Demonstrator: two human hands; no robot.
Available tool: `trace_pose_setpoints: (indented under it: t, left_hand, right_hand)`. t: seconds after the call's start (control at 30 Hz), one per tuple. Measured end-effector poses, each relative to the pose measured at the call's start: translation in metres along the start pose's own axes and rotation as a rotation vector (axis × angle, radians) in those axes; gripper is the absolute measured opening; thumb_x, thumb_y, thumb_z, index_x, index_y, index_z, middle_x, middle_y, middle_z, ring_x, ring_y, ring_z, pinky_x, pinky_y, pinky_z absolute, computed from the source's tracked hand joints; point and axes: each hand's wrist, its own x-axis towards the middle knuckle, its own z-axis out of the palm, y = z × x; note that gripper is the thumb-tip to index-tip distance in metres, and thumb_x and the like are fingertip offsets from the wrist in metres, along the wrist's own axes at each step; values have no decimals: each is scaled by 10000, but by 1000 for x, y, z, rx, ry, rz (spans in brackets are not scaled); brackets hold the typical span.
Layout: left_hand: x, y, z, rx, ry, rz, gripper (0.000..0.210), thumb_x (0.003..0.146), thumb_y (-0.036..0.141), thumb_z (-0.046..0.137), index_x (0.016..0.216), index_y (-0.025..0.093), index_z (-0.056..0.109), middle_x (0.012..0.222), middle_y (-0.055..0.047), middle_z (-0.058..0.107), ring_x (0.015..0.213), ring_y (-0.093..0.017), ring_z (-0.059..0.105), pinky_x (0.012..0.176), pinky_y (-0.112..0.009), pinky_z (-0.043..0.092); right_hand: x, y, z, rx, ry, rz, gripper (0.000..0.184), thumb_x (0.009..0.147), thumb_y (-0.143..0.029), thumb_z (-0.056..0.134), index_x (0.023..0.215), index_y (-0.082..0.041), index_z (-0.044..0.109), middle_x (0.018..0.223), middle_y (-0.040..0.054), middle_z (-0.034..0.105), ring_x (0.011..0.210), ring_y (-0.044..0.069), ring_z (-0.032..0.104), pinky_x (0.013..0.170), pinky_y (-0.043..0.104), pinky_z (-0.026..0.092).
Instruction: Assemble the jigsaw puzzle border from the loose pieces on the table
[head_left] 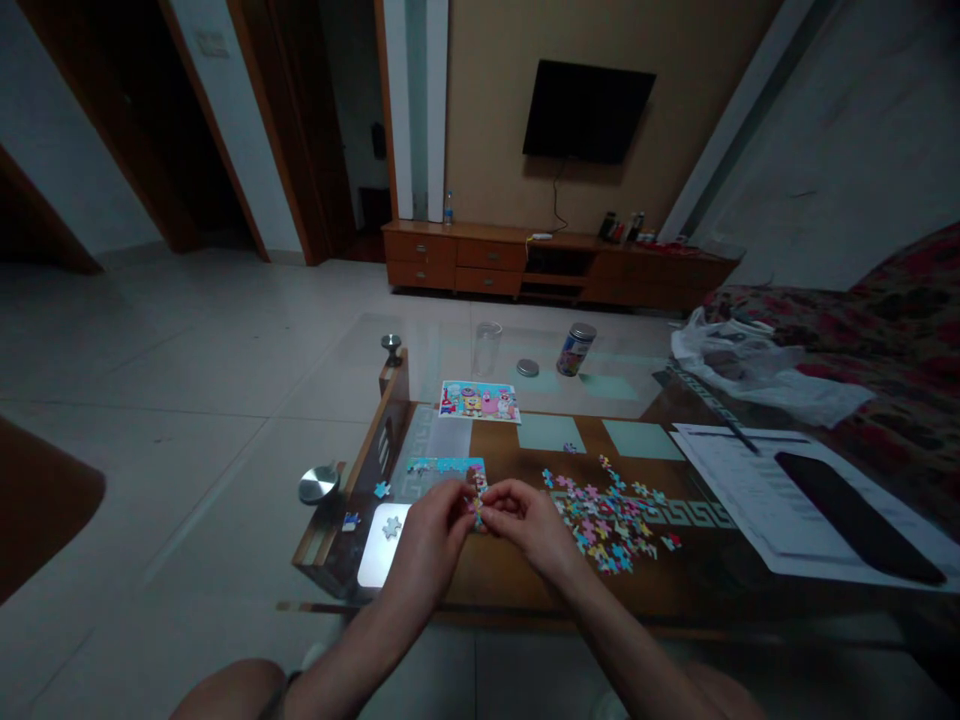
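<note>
My left hand (442, 515) and my right hand (525, 515) meet over the glass table, fingertips pinched together on small colourful jigsaw puzzle pieces (477, 508). The fingers partly cover these pieces, so I cannot tell how many each hand grips. Just beyond my hands lies a joined strip of blue puzzle border (442, 465), with a column running down its right side towards my fingers. A heap of loose puzzle pieces (607, 515) spreads to the right of my right hand. Behind the strip, a cartoon picture card (480, 401) lies flat.
Left of my hands, a grey piece (391, 527) rests on a white rectangle (373, 565). Farther back stand a clear cup (487, 348), a round lid (527, 368) and a printed can (576, 350). Papers (727, 480), a dark phone-like slab (855, 515) and a plastic bag (772, 370) occupy the right.
</note>
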Motion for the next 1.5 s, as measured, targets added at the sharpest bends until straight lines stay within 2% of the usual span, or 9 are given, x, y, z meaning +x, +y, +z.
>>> trace_pose_setpoints:
  t: [0.13, 0.23, 0.33, 0.47, 0.63, 0.83, 1.27, 1.5]
  left_hand:
    - [1, -15, -18, -12, -74, -82, 72, 777, 246, 516, 809, 202, 563, 698, 17, 599, 679, -163, 584, 630, -260, 435]
    - [6, -26, -29, 43, -78, -112, 75, 746, 229, 508, 785, 193, 561, 697, 14, 584, 693, -165, 574, 642, -263, 420]
    - [11, -34, -36, 124, -98, -123, 81, 721, 209, 507, 764, 190, 574, 666, 20, 564, 674, -163, 553, 631, -266, 391]
    - [14, -38, -34, 216, -149, -124, 98, 701, 190, 527, 751, 190, 611, 657, 18, 586, 679, -167, 558, 629, -268, 372]
    - [13, -44, -26, 291, -177, -121, 136, 726, 170, 535, 812, 184, 639, 717, -7, 640, 728, -184, 590, 668, -279, 398]
    - [11, -46, -22, 375, -181, -93, 155, 768, 130, 527, 857, 180, 643, 853, -48, 648, 818, -199, 593, 744, -300, 420]
    - [5, -39, -22, 463, -206, -94, 121, 778, 105, 608, 855, 198, 599, 899, -25, 584, 879, -180, 582, 770, -272, 430]
    - [3, -32, -21, 497, -213, -79, 113, 795, 103, 584, 838, 207, 589, 915, -24, 582, 890, -183, 575, 758, -272, 420]
  right_hand:
    - [1, 2, 9, 0, -67, -11, 56, 744, -229, 644, 788, -196, 645, 703, -6, 650, 675, 144, 613, 645, 278, 483]
    - [3, 3, 7, -63, -22, -47, 68, 746, -155, 605, 785, -193, 646, 744, -2, 661, 722, 149, 617, 687, 283, 483]
    - [3, 5, 2, -217, 61, -109, 106, 764, -115, 580, 803, -180, 655, 796, 18, 673, 774, 162, 619, 724, 290, 471]
    - [-1, 8, 1, -499, 100, -247, 135, 799, -75, 567, 795, -173, 659, 815, 29, 655, 788, 164, 604, 728, 287, 444]
    - [-3, 13, 8, -732, 75, -311, 148, 816, -49, 561, 819, -168, 649, 863, 37, 613, 815, 166, 580, 727, 282, 437]
    - [-2, 14, 10, -781, 53, -311, 141, 826, -44, 569, 831, -160, 650, 899, 48, 593, 855, 172, 570, 757, 287, 449]
    - [-3, 11, 11, -804, 45, -286, 124, 847, -66, 575, 845, -160, 656, 906, 53, 591, 861, 180, 571, 759, 281, 449]
    - [-4, 9, 12, -810, 47, -307, 122, 851, -73, 565, 839, -163, 647, 901, 52, 589, 862, 181, 562, 757, 284, 441]
